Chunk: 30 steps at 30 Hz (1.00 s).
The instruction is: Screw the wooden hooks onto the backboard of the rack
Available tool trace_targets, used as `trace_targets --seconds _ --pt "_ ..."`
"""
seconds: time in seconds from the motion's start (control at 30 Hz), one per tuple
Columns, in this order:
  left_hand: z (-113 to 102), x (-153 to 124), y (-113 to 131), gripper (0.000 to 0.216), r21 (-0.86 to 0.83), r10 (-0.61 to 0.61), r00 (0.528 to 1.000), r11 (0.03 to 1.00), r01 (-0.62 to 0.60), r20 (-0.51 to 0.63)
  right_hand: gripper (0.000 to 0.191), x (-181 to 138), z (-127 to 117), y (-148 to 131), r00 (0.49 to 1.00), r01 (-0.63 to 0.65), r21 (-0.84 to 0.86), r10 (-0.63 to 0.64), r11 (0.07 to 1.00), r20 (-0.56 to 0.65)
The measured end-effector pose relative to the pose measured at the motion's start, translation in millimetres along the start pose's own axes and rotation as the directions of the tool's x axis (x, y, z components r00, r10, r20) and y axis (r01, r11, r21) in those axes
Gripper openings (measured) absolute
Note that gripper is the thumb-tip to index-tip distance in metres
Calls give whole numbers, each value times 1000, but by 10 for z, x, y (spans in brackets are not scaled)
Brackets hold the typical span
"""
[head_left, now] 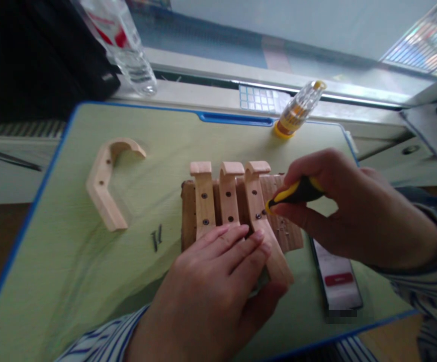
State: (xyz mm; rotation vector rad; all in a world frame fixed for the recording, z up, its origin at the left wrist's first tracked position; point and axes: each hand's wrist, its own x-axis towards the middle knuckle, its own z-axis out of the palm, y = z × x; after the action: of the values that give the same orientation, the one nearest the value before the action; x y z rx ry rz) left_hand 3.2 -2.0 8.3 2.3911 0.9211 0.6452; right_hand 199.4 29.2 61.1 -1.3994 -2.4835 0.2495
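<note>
The right hand (329, 203) clenched the driver (297, 196), pointed left at the slanted hook (255, 203) partly under the outstretched left hand (214, 284).

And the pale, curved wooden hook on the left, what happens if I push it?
The pale, curved wooden hook would probably stay stiff, as it looks like thick wood. Its bent shape suggests it might swivel rather than roll.
</note>
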Motion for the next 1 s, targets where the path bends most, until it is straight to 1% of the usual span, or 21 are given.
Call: trace_targets --seconds 0.13,0.27,0.4,0.57,0.63,0.77,0.9,1.0 --pt "-2 0 4 24 -12 -2 1000 1000 2 -8 19 -32 22 -66 998 -56 -54 54 997 -40" --pt "-13 5 13 22 -26 -10 1000 1000 10 20 22 -44 29 -128 997 -62 -80 58 995 -54" --pt "-16 -2 13 21 -40 -14 999 999 16 37 21 -23 -9 -151 998 -57 -51 58 997 5" --pt "-9 -14 11 20 -32 0 1000 999 0 -9 27 12 -95 -143 992 -14 52 7 999 124" --pt "-5 -14 10 21 -23 5 1000 1000 -6 -14 31 22 -109 -126 989 -18 102 3 995 146" --pt "-4 -7 7 22 -17 3 1000 1000 -3 -20 31 23 -87 -72 992 -26 121 12 992 122" --pt "-2 0 8 23 -13 -1 1000 1000 1 7 27 -4 -52 -45 997 -14 108 6 994 76" --pt "1 -1 7 23 -14 4 1000 1000 -4 -7 24 -23 -37 -54 999 -6 80 3 997 43"
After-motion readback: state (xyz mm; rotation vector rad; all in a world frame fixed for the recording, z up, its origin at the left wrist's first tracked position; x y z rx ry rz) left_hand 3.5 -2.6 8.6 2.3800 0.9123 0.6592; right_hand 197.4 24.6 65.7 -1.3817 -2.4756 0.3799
